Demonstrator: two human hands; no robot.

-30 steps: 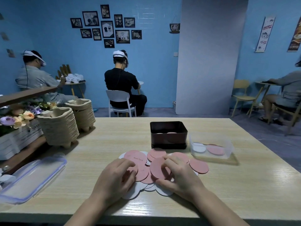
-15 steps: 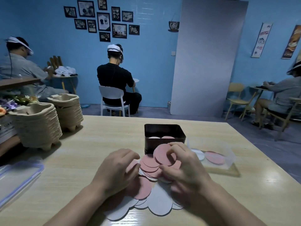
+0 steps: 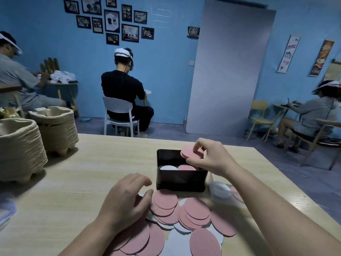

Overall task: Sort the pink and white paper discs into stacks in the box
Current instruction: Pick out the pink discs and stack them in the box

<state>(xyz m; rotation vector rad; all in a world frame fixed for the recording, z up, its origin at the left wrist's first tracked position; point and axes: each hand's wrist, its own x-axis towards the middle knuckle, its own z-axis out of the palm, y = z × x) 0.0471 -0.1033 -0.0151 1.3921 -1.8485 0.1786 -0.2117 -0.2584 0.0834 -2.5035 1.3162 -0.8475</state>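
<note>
"Coffee" reads on the far wall sign and banner. Right hand pinches a few pink discs over the dark box, which holds a white stack left and a pink stack right. Left hand, fingers loosely apart, rests on the loose pile on the near table. Pulp trays stand far left.

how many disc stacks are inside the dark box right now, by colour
white stack in the dark box: 1
pink stack: 1
total: 2
The pink discs in the right hand are above the box, so not counted.
</note>
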